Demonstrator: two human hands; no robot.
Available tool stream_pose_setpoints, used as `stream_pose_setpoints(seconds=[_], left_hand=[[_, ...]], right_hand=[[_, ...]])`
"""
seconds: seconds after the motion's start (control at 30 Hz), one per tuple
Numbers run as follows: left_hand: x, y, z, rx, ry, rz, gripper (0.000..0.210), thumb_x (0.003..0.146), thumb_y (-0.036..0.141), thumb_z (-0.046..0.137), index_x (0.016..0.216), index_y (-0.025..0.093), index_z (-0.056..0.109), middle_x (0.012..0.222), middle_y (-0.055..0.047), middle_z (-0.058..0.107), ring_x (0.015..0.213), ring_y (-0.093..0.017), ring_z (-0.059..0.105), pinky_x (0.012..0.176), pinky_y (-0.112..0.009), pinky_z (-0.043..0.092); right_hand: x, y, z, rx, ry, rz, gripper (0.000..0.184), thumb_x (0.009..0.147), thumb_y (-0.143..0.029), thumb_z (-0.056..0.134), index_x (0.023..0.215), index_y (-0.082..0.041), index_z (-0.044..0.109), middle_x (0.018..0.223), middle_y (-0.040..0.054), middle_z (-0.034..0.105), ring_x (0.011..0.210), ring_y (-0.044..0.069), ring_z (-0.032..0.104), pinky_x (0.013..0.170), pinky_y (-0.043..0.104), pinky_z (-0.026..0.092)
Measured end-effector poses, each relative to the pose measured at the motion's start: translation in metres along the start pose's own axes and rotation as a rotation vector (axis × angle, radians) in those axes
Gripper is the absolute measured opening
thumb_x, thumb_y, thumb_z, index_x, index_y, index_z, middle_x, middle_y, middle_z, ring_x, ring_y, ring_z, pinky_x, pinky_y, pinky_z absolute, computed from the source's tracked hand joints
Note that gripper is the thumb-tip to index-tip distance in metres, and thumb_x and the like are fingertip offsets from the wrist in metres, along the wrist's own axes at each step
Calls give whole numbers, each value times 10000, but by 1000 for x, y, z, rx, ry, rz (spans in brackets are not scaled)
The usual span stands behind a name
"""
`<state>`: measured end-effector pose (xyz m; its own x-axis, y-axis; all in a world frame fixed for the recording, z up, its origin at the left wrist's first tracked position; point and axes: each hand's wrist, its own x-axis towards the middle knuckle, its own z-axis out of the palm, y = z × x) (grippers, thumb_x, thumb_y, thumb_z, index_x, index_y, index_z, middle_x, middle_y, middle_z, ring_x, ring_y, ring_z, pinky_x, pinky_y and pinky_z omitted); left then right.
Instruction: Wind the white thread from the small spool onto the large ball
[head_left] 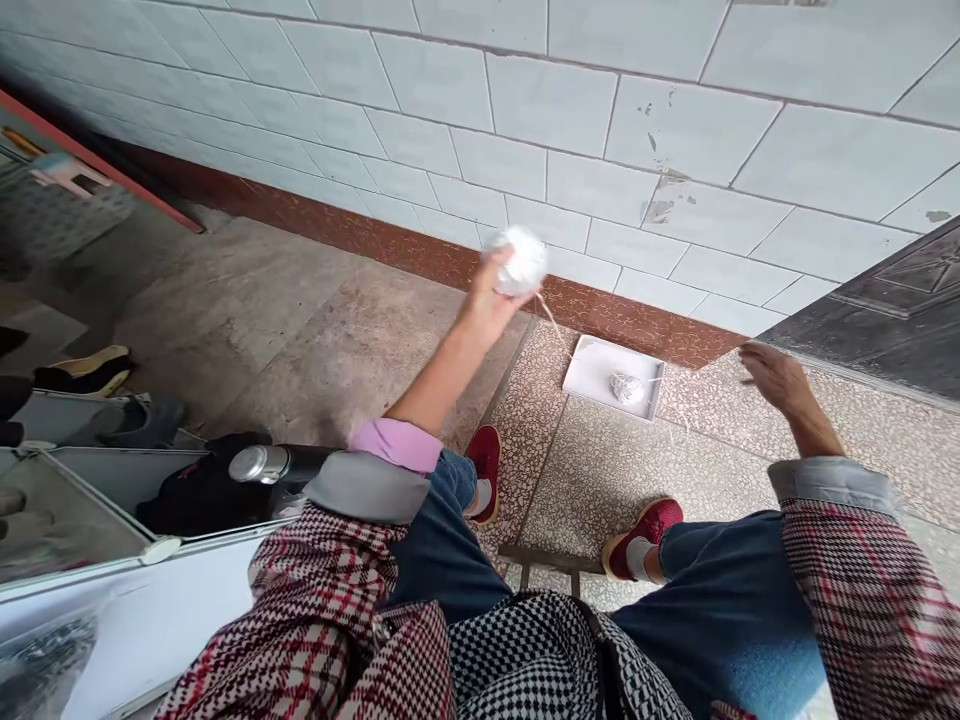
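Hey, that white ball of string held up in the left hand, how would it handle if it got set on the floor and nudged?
The ball of string looks round, so it would probably roll on the smooth floor. The left hand lifts it high with ease, so it seems light. A strand trails down toward the white tray, so it would likely unwind as it rolls.

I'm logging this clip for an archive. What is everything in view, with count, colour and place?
round ball of white yarn: 1, white, held up in left hand
small ball of white yarn: 1, white, in tray
shallow white square tray: 1, white, on floor by wall
thin yarn strand: 1, pale, runs from held ball toward tray
silver-capped black flask: 1, black and silver, left shelf
red slip-on shoes: 2, red, on feet
left hand: 1, raised, gripping ball
right hand: 1, fingers spread; whether it touches the strand is unclear
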<state>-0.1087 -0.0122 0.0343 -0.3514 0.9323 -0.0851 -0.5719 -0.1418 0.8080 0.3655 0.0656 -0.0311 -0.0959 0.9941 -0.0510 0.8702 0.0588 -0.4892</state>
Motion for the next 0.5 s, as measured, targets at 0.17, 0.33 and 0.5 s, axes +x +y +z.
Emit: stream_pose_setpoints(seconds=[0.17,0.33,0.5], left_hand=[[-28,-62,56,109,-457,-239,926,683,685,987,1463,309,657,1437,-167,739,1510,-484,595,1165,-650,580],[-27,-72,77,207,-486,-205,934,785,839,827,1474,238,634,1322,-197,756,1399,-487,653,1071,-693,604],[-11,-61,66,228,-337,-150,871,744,815,839,1417,300,641,1367,-145,728,1433,-449,629,1060,-654,621]], right_hand=[[-7,-111,41,726,-187,-213,477,1006,-597,740,1336,-253,769,1385,142,779,1271,306,747,930,450,732],[-27,-160,66,835,-375,-239,549,1000,-787,712,1056,-241,728,787,32,648,672,175,612,568,323,534],[-51,-145,59,559,-362,-430,666,1058,-868,556,980,-229,725,654,-31,495,604,151,431,592,320,359]])
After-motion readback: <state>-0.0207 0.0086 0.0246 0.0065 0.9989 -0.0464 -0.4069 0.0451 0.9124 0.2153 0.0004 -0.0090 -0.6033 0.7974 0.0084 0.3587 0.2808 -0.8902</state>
